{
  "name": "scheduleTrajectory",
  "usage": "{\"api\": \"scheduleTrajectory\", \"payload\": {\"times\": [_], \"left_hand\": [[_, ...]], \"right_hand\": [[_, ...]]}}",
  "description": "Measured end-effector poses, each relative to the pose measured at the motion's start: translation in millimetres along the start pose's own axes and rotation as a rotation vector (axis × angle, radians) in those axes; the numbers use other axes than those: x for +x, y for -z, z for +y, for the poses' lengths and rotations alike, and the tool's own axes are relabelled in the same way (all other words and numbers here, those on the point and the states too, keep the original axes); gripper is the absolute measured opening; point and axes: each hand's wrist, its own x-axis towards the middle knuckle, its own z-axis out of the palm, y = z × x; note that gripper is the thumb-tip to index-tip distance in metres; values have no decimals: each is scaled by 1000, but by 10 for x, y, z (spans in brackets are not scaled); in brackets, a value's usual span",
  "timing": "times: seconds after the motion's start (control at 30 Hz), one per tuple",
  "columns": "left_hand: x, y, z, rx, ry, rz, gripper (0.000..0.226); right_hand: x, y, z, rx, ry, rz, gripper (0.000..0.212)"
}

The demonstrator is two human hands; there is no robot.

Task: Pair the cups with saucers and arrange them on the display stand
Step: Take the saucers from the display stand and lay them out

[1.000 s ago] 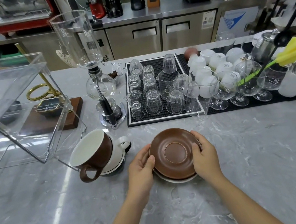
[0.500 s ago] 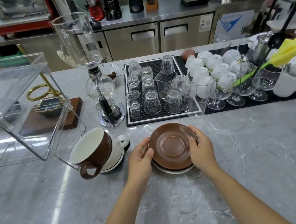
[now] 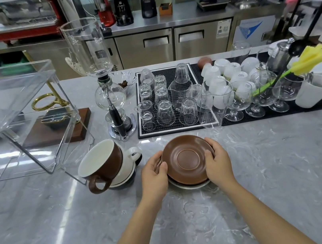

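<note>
A brown saucer (image 3: 186, 158) tops a small stack of saucers on the grey marble counter; a white saucer (image 3: 188, 186) shows under it. My left hand (image 3: 153, 173) grips the brown saucer's left rim and my right hand (image 3: 218, 161) grips its right rim. Left of the stack, a brown cup (image 3: 101, 164) with a white inside lies tilted in a white cup (image 3: 129, 162), which sits in a dark cup at the bottom. The clear acrylic display stand (image 3: 14, 114) on a wire frame stands at the far left.
A glass siphon coffee maker (image 3: 108, 96) stands just behind the cups. A black mat (image 3: 178, 128) holds several upturned glasses, with white cups (image 3: 224, 74) and stemmed glasses (image 3: 238, 97) to its right. A wooden base with a gold ring stand (image 3: 56, 129) sits behind the display stand.
Both hands have stayed on the brown saucer's rim. The saucer now looks tipped slightly up off the stack; the view has shifted a little.
</note>
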Motion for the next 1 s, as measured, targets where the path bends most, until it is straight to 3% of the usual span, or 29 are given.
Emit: {"api": "scheduleTrajectory", "payload": {"times": [0.37,0.5,0.73,1.0], "left_hand": [[-49,7,-11,228,-42,165,7],[-46,3,6,366,-61,205,19],[-39,28,32,599,-77,82,44],[-8,72,82,755,-147,40,56]], "right_hand": [[48,97,-53,-101,-11,23,19],[64,220,-29,-192,-12,62,7],[83,361,-13,-546,-31,-48,44],[113,370,-113,-663,-17,-128,45]]}}
